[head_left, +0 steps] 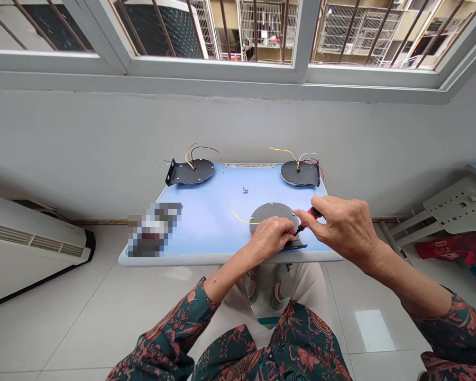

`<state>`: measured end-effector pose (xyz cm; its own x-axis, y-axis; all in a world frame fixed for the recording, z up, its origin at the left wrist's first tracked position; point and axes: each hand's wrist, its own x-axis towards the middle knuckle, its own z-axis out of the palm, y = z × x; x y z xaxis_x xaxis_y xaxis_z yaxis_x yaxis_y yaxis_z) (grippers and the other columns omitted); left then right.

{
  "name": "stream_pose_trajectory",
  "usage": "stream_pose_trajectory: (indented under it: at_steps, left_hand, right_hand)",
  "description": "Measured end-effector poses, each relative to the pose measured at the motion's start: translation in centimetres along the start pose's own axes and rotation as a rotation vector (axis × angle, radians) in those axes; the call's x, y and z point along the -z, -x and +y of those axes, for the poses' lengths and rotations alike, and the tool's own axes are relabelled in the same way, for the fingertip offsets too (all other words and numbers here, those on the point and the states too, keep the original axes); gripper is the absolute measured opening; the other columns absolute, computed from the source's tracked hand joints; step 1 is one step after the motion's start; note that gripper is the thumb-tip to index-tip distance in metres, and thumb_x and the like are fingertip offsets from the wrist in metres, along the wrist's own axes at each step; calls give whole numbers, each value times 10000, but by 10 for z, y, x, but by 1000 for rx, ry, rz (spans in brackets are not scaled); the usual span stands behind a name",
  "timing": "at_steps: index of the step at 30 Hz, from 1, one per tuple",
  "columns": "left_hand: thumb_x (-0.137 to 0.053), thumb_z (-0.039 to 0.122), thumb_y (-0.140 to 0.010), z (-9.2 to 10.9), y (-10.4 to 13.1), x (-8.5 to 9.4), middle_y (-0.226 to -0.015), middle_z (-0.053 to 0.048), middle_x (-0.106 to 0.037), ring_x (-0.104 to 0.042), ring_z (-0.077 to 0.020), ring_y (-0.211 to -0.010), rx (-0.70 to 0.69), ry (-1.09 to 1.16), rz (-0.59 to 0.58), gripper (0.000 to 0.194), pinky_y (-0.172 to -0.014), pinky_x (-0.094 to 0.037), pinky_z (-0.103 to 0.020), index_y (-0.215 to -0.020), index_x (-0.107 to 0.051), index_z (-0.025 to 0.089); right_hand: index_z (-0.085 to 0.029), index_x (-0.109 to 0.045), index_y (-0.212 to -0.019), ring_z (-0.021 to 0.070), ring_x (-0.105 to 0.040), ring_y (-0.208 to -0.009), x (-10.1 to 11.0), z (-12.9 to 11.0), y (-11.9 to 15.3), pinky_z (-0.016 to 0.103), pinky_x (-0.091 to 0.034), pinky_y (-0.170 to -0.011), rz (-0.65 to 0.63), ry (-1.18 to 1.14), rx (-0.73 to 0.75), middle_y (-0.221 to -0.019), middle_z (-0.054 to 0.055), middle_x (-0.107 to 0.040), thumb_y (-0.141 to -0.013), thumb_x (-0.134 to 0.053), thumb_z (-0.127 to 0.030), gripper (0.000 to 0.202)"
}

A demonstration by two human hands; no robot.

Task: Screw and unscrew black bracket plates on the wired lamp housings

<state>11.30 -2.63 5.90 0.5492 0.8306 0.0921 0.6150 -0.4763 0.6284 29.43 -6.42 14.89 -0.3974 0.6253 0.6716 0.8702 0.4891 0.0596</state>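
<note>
Right hand: grip pinching a red-handled screwdriver, tip down at the near black round metal disc.
Left hand: grip pressed onto that disc's near edge — steadying it.
Disc: on the pale blue tabletop, near edge — yellow wire trailing left.
Behind: two similar wired discs, small screws.

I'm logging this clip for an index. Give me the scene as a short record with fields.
surface: small blue table under a window
left hand: left hand pressing on the near black disc
right hand: right hand gripping a red-handled screwdriver, tip at the disc's bracket
other discs: far-left disc and far-right disc, both with coloured wires
loose parts: screws mid-table
</note>
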Motion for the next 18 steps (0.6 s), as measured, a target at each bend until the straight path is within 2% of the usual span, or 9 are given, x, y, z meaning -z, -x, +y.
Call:
stream_pose_trajectory:
  at_steps: [2, 4, 6, 8, 10, 13, 18]
  left_hand:
    - [-752, 153, -876, 1, 0, 0, -843, 8, -757, -658, -180, -842, 14, -16, -3, 138, -723, -409, -273, -756, -705, 203]
    - [-749, 162, -884, 2, 0, 1, -840, 1, -762, -664, -193, -870, 32, -35, -5, 129, -731, -406, -279, -765, -724, 207]
    - [-742, 169, -891, 2, 1, 2, -837, -4, -766, -670, -206, -898, 39, -48, -9, 119, -737, -406, -283, -781, -744, 214]
    - [-729, 158, -895, 3, 1, 2, -847, -7, -772, -675, -209, -915, 39, -48, -11, 120, -742, -410, -283, -796, -760, 219]
    - [-714, 136, -896, 2, 2, 2, -863, -9, -776, -677, -205, -913, 31, -38, -14, 131, -750, -417, -281, -809, -767, 216]
    - [-699, 121, -899, 2, 1, 2, -880, -16, -778, -677, -198, -892, 18, -26, -22, 135, -756, -427, -281, -823, -772, 206]
    - [-668, 108, -899, 2, 1, 3, -862, -22, -774, -679, -200, -878, 9, -26, -26, 158, -770, -448, -282, -817, -768, 199]
  right_hand:
    - [-193, -654, -797, 112, -438, -495, 5, 1, -1, 276, -232, -501, -60, -108, -22, -659, 6, -644, -1019, -571, -377, 299]
    - [-193, -686, -958, 111, -526, -570, 10, 5, -2, 248, -334, -551, -171, -322, -42, -811, 19, -716, -1008, -563, -283, 160]
    - [-202, -674, -944, 106, -557, -605, 12, 9, -3, 230, -386, -593, -254, -480, -69, -827, 4, -727, -974, -580, -220, 100]
    - [-209, -631, -829, 105, -520, -565, 10, 10, -2, 232, -371, -579, -246, -469, -117, -703, -24, -676, -941, -621, -234, 115]
    - [-213, -574, -762, 104, -450, -507, 4, 8, -1, 248, -323, -547, -178, -366, -168, -594, -44, -592, -922, -654, -306, 202]
    - [-218, -533, -737, 104, -405, -483, -3, 5, 0, 260, -278, -535, -154, -295, -210, -553, -51, -535, -923, -643, -380, 270]
    - [-221, -653, -978, 113, -511, -580, 2, 7, -7, 244, -369, -612, -276, -491, -192, -730, -25, -678, -926, -600, -284, 97]
